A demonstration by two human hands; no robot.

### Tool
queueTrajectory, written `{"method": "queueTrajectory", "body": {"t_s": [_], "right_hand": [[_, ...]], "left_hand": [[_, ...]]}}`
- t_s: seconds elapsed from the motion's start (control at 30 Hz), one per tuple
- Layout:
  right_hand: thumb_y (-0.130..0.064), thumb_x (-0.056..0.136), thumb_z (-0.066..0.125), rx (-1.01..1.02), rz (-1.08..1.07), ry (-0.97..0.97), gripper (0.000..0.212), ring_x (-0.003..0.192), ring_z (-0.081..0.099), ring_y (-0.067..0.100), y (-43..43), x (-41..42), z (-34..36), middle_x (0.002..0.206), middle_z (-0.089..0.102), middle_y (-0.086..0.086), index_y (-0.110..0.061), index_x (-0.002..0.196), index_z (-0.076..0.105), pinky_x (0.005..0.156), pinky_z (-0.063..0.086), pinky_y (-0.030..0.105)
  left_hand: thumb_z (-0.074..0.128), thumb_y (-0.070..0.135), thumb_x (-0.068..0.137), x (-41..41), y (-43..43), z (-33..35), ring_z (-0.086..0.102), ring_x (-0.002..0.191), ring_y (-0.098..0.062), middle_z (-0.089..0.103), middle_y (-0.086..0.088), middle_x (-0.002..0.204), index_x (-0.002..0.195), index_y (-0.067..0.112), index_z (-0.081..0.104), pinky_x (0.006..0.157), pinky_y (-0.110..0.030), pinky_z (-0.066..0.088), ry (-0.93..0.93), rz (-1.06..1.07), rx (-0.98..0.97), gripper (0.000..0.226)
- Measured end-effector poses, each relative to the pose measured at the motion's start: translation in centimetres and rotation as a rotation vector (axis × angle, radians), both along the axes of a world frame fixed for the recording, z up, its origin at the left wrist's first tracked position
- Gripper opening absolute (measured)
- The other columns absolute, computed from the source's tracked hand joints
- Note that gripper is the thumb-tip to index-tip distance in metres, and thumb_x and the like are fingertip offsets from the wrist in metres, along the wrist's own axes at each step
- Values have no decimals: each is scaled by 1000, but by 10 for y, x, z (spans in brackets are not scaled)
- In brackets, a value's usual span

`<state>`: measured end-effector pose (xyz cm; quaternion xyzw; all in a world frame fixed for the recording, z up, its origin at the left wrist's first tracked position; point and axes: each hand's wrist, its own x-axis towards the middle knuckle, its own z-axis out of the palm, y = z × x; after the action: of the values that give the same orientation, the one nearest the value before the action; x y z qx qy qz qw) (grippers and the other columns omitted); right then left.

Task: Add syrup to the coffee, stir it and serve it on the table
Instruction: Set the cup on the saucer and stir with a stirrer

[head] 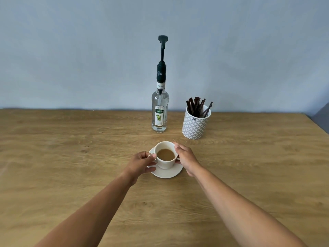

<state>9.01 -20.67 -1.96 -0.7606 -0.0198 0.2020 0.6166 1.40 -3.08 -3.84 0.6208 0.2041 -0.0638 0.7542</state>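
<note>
A white cup (166,164) of light brown coffee (166,154) stands on a white saucer (167,173) in the middle of the wooden table (71,157). My left hand (142,163) pinches the cup's handle on its left side, lower fingers resting at the saucer's rim. My right hand (186,157) wraps the cup's right side, touching the saucer edge. Behind the cup stands a clear syrup bottle (160,111) with a tall black pump (162,49).
A patterned white holder (195,125) filled with several dark stirrer sticks (196,106) stands right of the bottle, near the back edge. A pale blue wall rises behind the table. The table's right edge runs diagonally at far right.
</note>
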Motion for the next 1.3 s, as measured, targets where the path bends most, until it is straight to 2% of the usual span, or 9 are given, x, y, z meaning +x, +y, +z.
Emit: {"method": "queueTrajectory", "body": {"t_s": [0.3, 0.47, 0.6, 0.7, 0.83, 0.97, 1.1, 1.2, 1.3], "right_hand": [[-23, 104, 39, -30, 11, -29, 35, 132, 45, 16, 3, 3, -11, 144, 52, 2, -20, 135, 55, 114, 35, 46], [-21, 104, 39, -73, 37, -68, 36, 126, 39, 6, 0, 5, -7, 145, 49, 3, -15, 136, 53, 108, 31, 26], [-21, 103, 39, -116, 54, -122, 35, 127, 48, 14, 1, 10, 1, 140, 55, 4, -15, 134, 55, 113, 37, 40], [-16, 100, 42, -140, -4, -269, 31, 108, 64, 19, -2, 27, 23, 119, 69, 6, -14, 121, 65, 100, 49, 45], [-8, 94, 49, -167, -129, -426, 27, 84, 67, 15, -12, 60, 68, 100, 73, 5, -11, 110, 70, 84, 54, 33], [-14, 89, 61, -370, -326, -606, 22, 96, 65, 21, -26, 101, 91, 112, 66, 10, -15, 108, 70, 90, 52, 33], [-34, 75, 76, -695, -240, -386, 54, 114, 53, 28, -44, 129, 88, 127, 45, 14, -16, 123, 58, 99, 49, 40], [-30, 70, 81, -731, -120, -352, 57, 116, 58, 27, -47, 135, 77, 131, 57, 12, -15, 122, 63, 100, 49, 39], [-16, 80, 75, -647, -151, -402, 39, 117, 61, 25, -47, 131, 73, 127, 66, 9, -11, 118, 67, 99, 48, 35]], "left_hand": [[68, 21, 92, 0, 4, -2, 71, 85, -18, 74, -11, 95, 90, 10, 63, 69, -30, 62, 11, 16, 39, 12], [71, 21, 90, -1, 7, -3, 72, 92, -25, 74, -8, 93, 96, 13, 58, 71, -35, 62, 15, 19, 8, 16], [74, 17, 87, 0, 13, -3, 73, 92, -30, 74, -13, 98, 102, 11, 52, 80, -46, 61, 10, -12, 1, 27], [75, 16, 87, 3, 18, -4, 73, 91, -30, 72, -16, 101, 103, 9, 57, 84, -48, 60, -9, -50, 31, 25], [76, 14, 85, 6, 22, -2, 71, 88, -26, 71, -15, 97, 101, 8, 64, 82, -45, 59, -17, -93, 70, 21], [78, 10, 82, 9, 26, 1, 72, 89, -27, 73, -21, 102, 107, 3, 66, 76, -39, 61, 1, -98, 88, 29], [83, 9, 75, 10, 30, 3, 73, 92, -28, 76, -18, 103, 111, 3, 66, 72, -37, 62, 10, -121, 102, 40], [84, 8, 73, 11, 33, 4, 74, 89, -25, 77, -12, 97, 111, 5, 66, 71, -36, 62, 24, -132, 104, 42], [84, 8, 74, 13, 35, 4, 74, 87, -21, 77, -9, 95, 112, 6, 66, 70, -35, 62, 32, -153, 106, 43]]}}
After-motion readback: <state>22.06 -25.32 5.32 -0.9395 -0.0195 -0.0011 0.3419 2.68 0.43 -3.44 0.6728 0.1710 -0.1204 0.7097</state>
